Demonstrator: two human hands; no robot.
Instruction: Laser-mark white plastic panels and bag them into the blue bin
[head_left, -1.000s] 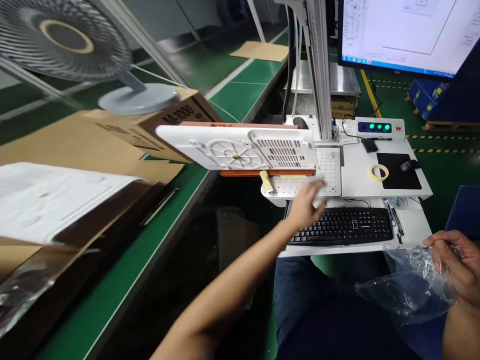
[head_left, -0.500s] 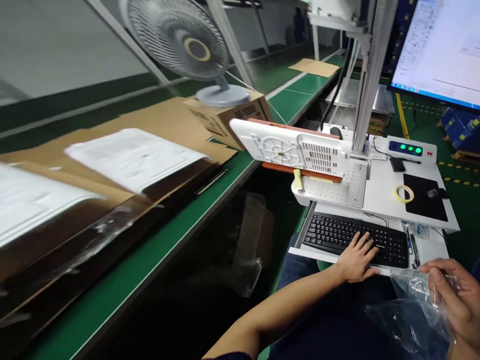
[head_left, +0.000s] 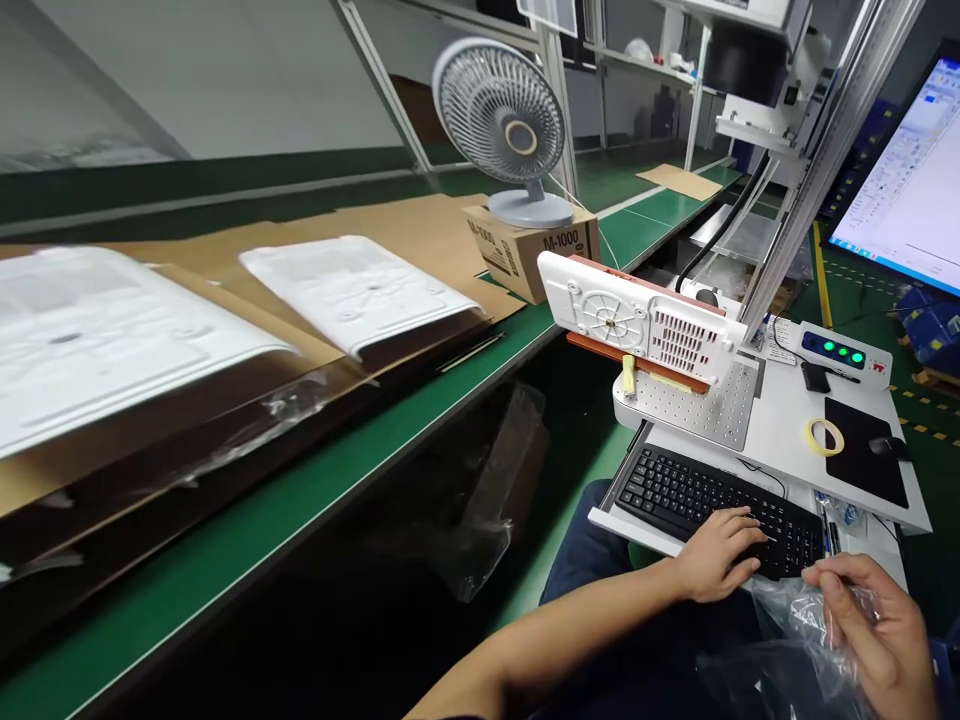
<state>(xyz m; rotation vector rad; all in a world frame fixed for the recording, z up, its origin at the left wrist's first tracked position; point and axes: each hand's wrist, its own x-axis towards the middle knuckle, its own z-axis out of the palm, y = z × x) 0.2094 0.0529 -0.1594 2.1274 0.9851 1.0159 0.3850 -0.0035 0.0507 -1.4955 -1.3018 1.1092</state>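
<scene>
My left hand (head_left: pixel 718 556) rests on the near edge of a black keyboard (head_left: pixel 675 492), fingers stretched over its keys. At the lower right, my right hand (head_left: pixel 881 630) pinches a clear plastic bag (head_left: pixel 795 670) that hangs down over my lap. Beyond the keyboard, a white plastic panel (head_left: pixel 634 315) with a round spoked pattern and a slotted grille stands tilted on an orange-brown holder (head_left: pixel 600 350). A small yellow piece (head_left: pixel 628 376) sits at the holder's lower edge, above a perforated metal plate (head_left: pixel 694 405).
White panels (head_left: pixel 367 290) lie on cardboard along the green bench (head_left: pixel 360 450) to the left. A fan (head_left: pixel 502 125) stands on a carton (head_left: pixel 570 245). Rightward are a tape roll (head_left: pixel 823 437), a mouse (head_left: pixel 889 448), a box with green lights (head_left: pixel 844 352) and a monitor (head_left: pixel 911 180).
My view has turned left, so the bench, fan and panel appear further right. My left hand stays at the keyboard with its fingers slightly more bent; the right hand still holds the bag.
</scene>
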